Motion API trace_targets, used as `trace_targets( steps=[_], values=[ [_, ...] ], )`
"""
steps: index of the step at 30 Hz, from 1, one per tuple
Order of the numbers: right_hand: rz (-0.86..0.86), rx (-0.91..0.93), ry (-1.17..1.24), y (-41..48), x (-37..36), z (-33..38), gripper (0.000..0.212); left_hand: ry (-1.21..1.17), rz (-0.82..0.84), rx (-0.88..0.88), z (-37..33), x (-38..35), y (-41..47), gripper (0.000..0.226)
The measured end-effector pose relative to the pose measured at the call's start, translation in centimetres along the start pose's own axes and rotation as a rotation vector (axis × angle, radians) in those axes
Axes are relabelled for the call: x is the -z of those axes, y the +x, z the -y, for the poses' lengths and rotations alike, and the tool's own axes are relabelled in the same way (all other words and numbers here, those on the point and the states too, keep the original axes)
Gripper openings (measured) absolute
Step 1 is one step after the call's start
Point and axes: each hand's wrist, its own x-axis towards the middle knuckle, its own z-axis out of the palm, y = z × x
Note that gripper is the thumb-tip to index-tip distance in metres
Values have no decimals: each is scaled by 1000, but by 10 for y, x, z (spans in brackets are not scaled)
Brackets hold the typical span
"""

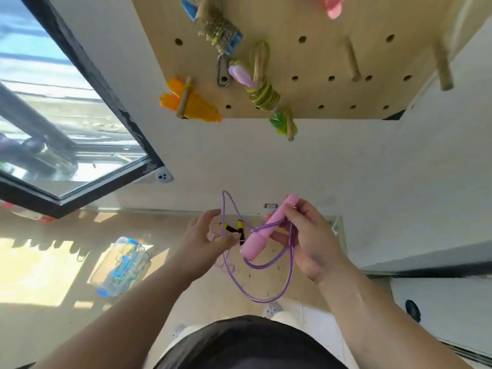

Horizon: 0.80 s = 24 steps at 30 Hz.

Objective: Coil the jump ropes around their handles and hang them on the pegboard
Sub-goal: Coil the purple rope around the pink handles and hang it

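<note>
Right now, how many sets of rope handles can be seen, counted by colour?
Blue handles: 1
Purple handles: 1
Orange handles: 1
Green handles: 1
Black-and-yellow handles: 1
Pink handles: 2, one pair in the right hand, one cut off at the top edge
Total: 7

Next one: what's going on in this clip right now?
A person is partway through coiling a jump rope. The right hand grips the pink handle, and the left hand pinches a strand of the purple rope, most of which hangs in loose loops. On the pegboard above, coiled ropes already hang from pegs, among them a green rope. A black and yellow rope lies on the floor beyond the hands.
</note>
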Motion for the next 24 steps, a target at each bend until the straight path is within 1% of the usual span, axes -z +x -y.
trace_targets(
  steps=[4,6,8,11,13,15,17,18,20,22,24],
  values=[
    [-37,-14,167,-16,14,16,13,-251,369,-124,-35,-22,-20,53],
    [-38,-12,215,-22,22,22,14,-319,484,-191,-48,-31,-24,55],
    [-35,-5,253,-25,31,27,12,-293,527,-206,-55,-41,-24,59],
    [-56,7,229,-28,48,30,10,-173,468,-219,-66,-58,-26,51],
    [-23,17,159,-28,61,29,9,-196,375,-203,-71,-68,-26,49],
    [-16,6,135,-28,71,26,17,-228,277,-201,-79,-72,-26,44],
    [-51,-27,134,-30,76,21,30,-231,226,-200,-85,-73,-26,33],
    [-62,-33,139,-31,77,19,31,-222,200,-190,-87,-73,-25,28],
    [-72,-40,158,-36,76,16,30,-221,185,-181,-90,-72,-24,25],
    [-75,-32,189,-41,73,15,27,-208,233,-184,-91,-74,-23,27],
    [-75,-19,212,-45,69,18,25,-114,281,-182,-88,-79,-23,37]
  ],
)
